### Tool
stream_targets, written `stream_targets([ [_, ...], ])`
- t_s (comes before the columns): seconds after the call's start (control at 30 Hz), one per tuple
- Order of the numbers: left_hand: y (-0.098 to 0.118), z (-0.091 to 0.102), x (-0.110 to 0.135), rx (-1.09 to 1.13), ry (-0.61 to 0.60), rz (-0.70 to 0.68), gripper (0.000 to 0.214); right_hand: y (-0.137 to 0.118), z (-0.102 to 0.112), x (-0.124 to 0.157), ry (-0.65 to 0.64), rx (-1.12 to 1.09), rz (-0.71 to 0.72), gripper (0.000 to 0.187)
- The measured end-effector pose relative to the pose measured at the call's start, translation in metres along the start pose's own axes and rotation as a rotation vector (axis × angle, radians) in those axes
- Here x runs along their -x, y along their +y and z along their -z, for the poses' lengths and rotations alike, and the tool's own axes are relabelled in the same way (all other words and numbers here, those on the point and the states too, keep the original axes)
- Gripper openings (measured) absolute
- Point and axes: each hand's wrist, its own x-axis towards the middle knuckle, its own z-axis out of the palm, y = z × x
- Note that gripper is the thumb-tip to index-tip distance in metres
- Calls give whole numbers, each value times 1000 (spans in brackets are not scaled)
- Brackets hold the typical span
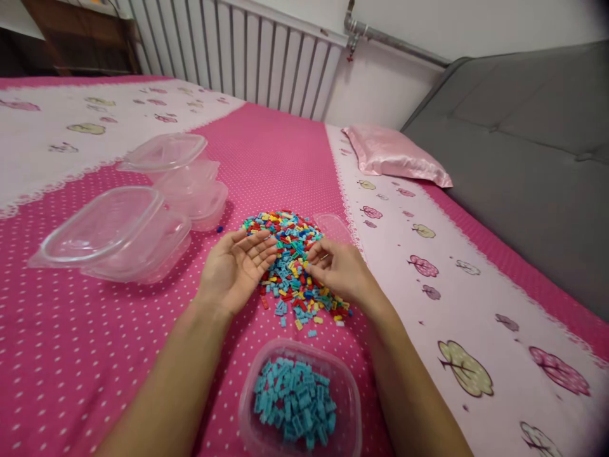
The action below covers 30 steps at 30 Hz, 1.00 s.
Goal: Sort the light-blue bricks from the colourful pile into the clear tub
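Note:
A mixed heap of small plastic building bricks point(290, 254) in blue, red, yellow and green lies on the pink bedspread. At the heap's left edge my left hand point(235, 270) is turned palm up, fingers stretched out, and no brick shows in it. My right hand point(342, 270) hovers at the heap's right side with its fingers curled and thumb drawn in; whatever sits between the fingertips is hidden. Between my forearms stands a clear plastic container point(349, 381), holding many light-blue bricks point(297, 401).
Clear plastic containers point(137, 247) and more behind them point(190, 184) stand at the left. A clear lid or tray point(333, 225) lies behind the heap. A pink pillow point(392, 152) rests near the grey headboard point(518, 133). A white radiator point(247, 54) lines the far wall.

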Motion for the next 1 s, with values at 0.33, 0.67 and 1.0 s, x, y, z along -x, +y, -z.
stream_targets([
  [0.33, -2, 6, -1, 63, -342, 408, 61, -15, -1, 3, 224, -421, 130, 12],
  [0.67, 7, -4, 11, 90, -182, 290, 53, -9, 3, 2, 160, -244, 100, 13],
  [1.0, 15, 1, 7, 225, 108, 115, 29, -5, -9, 0, -91, 241, 99, 19],
])
